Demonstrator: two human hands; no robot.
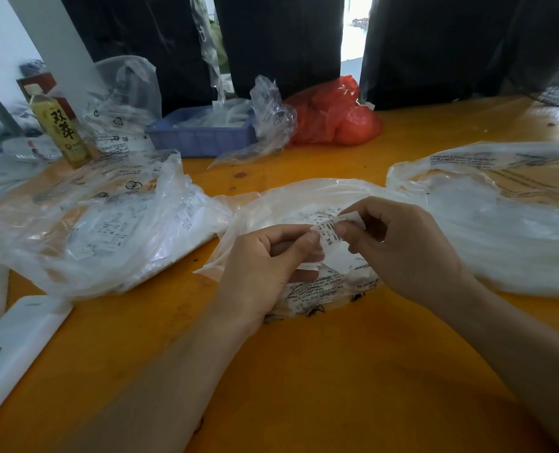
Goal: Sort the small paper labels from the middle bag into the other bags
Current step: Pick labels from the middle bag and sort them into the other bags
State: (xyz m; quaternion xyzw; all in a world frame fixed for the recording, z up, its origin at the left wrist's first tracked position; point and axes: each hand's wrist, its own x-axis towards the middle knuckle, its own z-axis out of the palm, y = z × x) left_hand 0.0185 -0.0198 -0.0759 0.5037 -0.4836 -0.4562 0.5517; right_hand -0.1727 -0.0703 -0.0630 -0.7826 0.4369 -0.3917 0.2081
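paper labels [329, 235] above middle bag [304, 197]

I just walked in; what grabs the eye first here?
Two hands, the left hand and right hand, pinch a small paper label marked XS over the middle bag on the orange table. Clear bags flank it; a red bag glows at the back.

My left hand [265, 256] and right hand [399, 246] were bare, forearms uncovered, no rings or watch showing.
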